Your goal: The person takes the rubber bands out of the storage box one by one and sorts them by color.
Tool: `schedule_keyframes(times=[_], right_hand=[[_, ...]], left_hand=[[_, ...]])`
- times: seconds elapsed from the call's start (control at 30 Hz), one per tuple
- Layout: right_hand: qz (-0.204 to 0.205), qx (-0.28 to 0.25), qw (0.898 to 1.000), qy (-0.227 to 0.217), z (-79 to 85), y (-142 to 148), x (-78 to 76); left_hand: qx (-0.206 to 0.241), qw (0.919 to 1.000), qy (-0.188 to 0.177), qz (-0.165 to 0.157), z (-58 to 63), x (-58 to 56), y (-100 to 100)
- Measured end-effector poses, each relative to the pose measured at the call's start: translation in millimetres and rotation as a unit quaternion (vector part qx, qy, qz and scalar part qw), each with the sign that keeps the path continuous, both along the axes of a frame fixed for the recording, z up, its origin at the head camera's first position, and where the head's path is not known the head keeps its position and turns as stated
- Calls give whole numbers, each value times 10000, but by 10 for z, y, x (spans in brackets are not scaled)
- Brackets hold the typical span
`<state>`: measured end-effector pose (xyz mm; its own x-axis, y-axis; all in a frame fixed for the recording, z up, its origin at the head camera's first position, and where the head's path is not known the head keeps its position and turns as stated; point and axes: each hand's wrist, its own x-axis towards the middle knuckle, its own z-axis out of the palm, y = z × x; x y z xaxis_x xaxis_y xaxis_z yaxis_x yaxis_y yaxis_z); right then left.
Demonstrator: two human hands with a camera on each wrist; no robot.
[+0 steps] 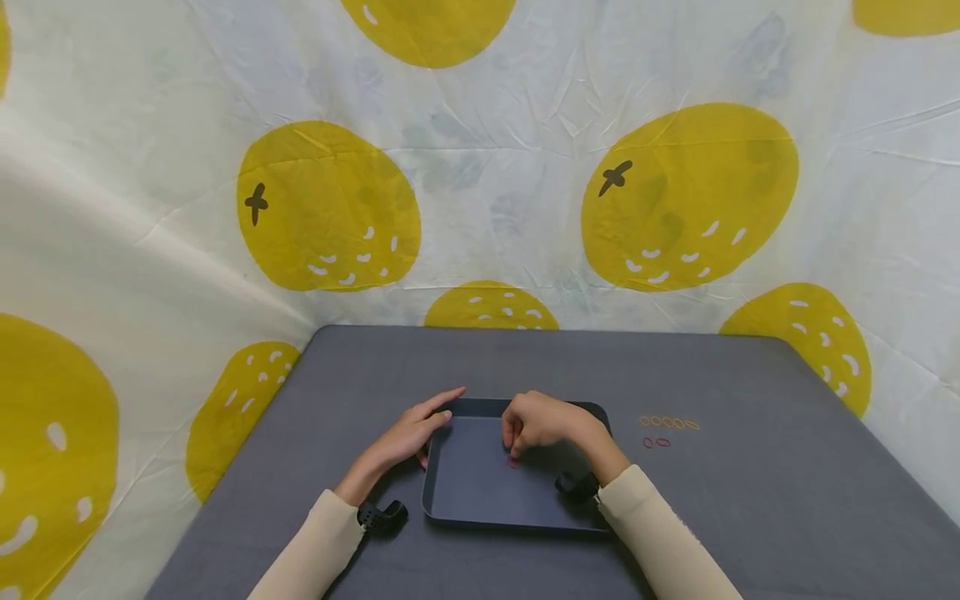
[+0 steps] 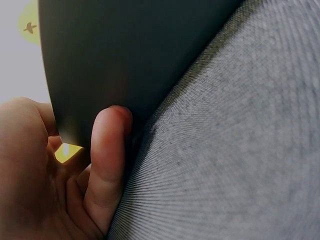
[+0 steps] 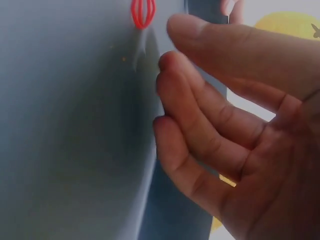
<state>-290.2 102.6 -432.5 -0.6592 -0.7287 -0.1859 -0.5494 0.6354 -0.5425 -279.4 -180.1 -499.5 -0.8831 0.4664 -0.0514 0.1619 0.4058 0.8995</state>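
My left hand (image 1: 408,435) holds the left side of a dark grey rectangular tray (image 1: 487,500), thumb at the rim and index finger stretched along the far corner. In the left wrist view its little finger (image 2: 108,145) presses the outside of the tray wall (image 2: 125,60). Over the tray's middle, my right hand (image 1: 542,421) points down with bent fingers. Right by its fingertips is a small red rubber band (image 1: 513,462) on the tray floor. In the right wrist view, thumb and fingers (image 3: 182,100) stand apart beside the red loop (image 3: 143,22), with nothing visible between them.
Right of the tray, a row of several yellow-orange rubber bands (image 1: 667,422) lies on the grey cloth-covered table (image 1: 750,500). Two red rubber bands (image 1: 656,442) lie just nearer. A white curtain (image 1: 502,200) with yellow fruit prints hangs behind and beside the table.
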Motion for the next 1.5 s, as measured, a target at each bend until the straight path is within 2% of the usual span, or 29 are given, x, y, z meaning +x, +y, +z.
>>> schedule_keyframes(times=[0.57, 1.0, 1.5], right_hand=[[-103, 245, 9996, -106, -42, -12, 28], [149, 260, 9995, 24, -46, -11, 21], [227, 255, 9994, -40, -43, 19, 21]], left_hand=[[-59, 10000, 62, -8, -2, -19, -13], [-71, 9999, 82, 25, -17, -31, -11], [-108, 9999, 37, 46, -33, -29, 14]])
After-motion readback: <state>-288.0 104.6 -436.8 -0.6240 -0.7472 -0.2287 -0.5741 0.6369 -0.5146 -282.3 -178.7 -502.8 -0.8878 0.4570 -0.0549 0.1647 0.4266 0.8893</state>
